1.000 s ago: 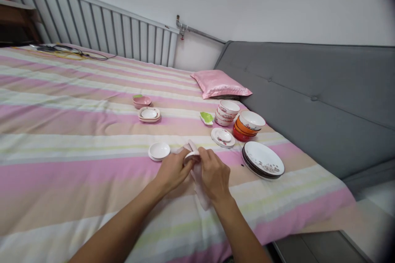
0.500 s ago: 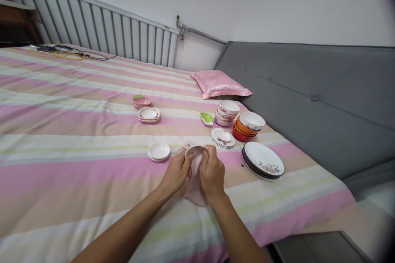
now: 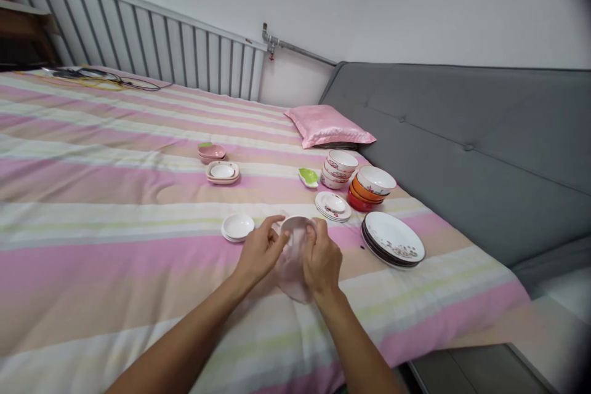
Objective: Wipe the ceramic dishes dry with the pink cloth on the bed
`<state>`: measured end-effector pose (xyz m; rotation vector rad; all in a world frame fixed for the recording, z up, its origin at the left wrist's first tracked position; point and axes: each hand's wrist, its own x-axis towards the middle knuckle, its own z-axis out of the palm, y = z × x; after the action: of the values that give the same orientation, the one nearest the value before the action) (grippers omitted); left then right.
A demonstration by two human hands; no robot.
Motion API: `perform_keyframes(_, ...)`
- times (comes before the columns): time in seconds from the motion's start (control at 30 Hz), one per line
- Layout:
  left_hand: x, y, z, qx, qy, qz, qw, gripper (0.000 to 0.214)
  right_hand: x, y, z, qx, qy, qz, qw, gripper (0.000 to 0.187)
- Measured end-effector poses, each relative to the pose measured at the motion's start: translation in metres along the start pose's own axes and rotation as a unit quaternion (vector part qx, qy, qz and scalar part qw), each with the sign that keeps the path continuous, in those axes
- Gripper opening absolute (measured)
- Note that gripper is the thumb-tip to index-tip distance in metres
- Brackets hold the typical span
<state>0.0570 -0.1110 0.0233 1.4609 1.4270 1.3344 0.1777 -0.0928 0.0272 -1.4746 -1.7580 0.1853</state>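
Observation:
A pale pink piece (image 3: 292,268) with a curved, lighter rim hangs between my hands just above the striped bedspread. Whether it is a dish or something soft, I cannot tell. My right hand (image 3: 322,258) is closed on its right edge, thumb inside the rim. At its left edge, my left hand (image 3: 261,249) has thumb and index finger apart, the thumb near or touching the rim. Beside the left fingers stand small white bowls (image 3: 237,226), stacked and partly covered. Beyond the right hand lie small white plates (image 3: 323,202) with a little dish (image 3: 335,203) on top.
Dark-edged plates (image 3: 394,237) are stacked at right. Behind them stand orange and red bowls (image 3: 364,191), patterned white bowls (image 3: 339,169) and a green leaf-shaped dish (image 3: 308,176). Farther left are oblong dishes (image 3: 222,177) and pink bowls (image 3: 212,151). A pink pillow (image 3: 327,125) lies against the grey headboard (image 3: 462,111).
My left fingers have loosened from the pale pink piece and spread apart at its rim. My right hand keeps its hold and has shifted slightly right.

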Motion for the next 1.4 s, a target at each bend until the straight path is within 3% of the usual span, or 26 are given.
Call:
perform_keyframes(0.13, 0.007, 0.001, -0.017, 0.178, -0.024, 0.077, 0.981, 0.024, 0.008, 0.008, -0.010, -0.103, -0.051, -0.120, 0.986, 0.028)
perform_keyframes(0.27, 0.007, 0.007, -0.022, 0.159, -0.094, 0.060, 0.981, 0.023, 0.012, 0.009, -0.015, -0.133, -0.076, -0.199, 0.968, 0.027)
perform_keyframes(0.37, 0.005, 0.009, -0.017, 0.053, -0.114, 0.014, 0.992, 0.026, 0.012, 0.006, -0.014, -0.100, -0.062, -0.162, 0.980, 0.028)
perform_keyframes(0.57, -0.006, 0.004, 0.013, -0.165, -0.031, -0.072, 0.983, 0.030, 0.000, -0.010, 0.006, 0.034, 0.010, 0.002, 0.999, 0.031)
perform_keyframes(0.7, -0.012, 0.004, 0.024, -0.201, 0.004, -0.081, 0.976, 0.032, -0.007, -0.013, 0.012, 0.104, 0.019, 0.055, 0.993, 0.030)
perform_keyframes(0.83, -0.004, 0.006, 0.007, -0.138, -0.058, -0.069, 0.986, 0.038, 0.001, 0.002, 0.001, 0.075, -0.032, 0.022, 0.996, 0.032)
perform_keyframes(0.93, 0.004, 0.007, -0.013, 0.043, -0.032, 0.019, 0.998, 0.032, 0.008, 0.013, -0.010, -0.008, -0.097, -0.053, 0.994, 0.031)
perform_keyframes(1.03, 0.008, 0.008, -0.026, 0.218, -0.055, 0.077, 0.971, 0.023, 0.011, 0.013, -0.017, -0.096, -0.128, -0.128, 0.979, 0.026)
perform_keyframes(1.1, 0.008, 0.009, -0.030, 0.275, -0.083, 0.082, 0.954, 0.022, 0.011, 0.009, -0.021, -0.132, -0.133, -0.172, 0.967, 0.023)
perform_keyframes(1.23, 0.007, 0.012, -0.029, 0.226, -0.115, 0.090, 0.963, 0.024, 0.013, 0.003, -0.025, -0.140, -0.134, -0.201, 0.960, 0.020)
perform_keyframes(1.3, 0.007, 0.012, -0.025, 0.154, -0.109, 0.072, 0.979, 0.025, 0.013, 0.002, -0.023, -0.105, -0.120, -0.171, 0.972, 0.022)
perform_keyframes(1.4, 0.002, 0.010, -0.009, 0.008, -0.053, 0.010, 0.998, 0.028, 0.009, -0.001, -0.011, -0.026, -0.069, -0.082, 0.994, 0.029)
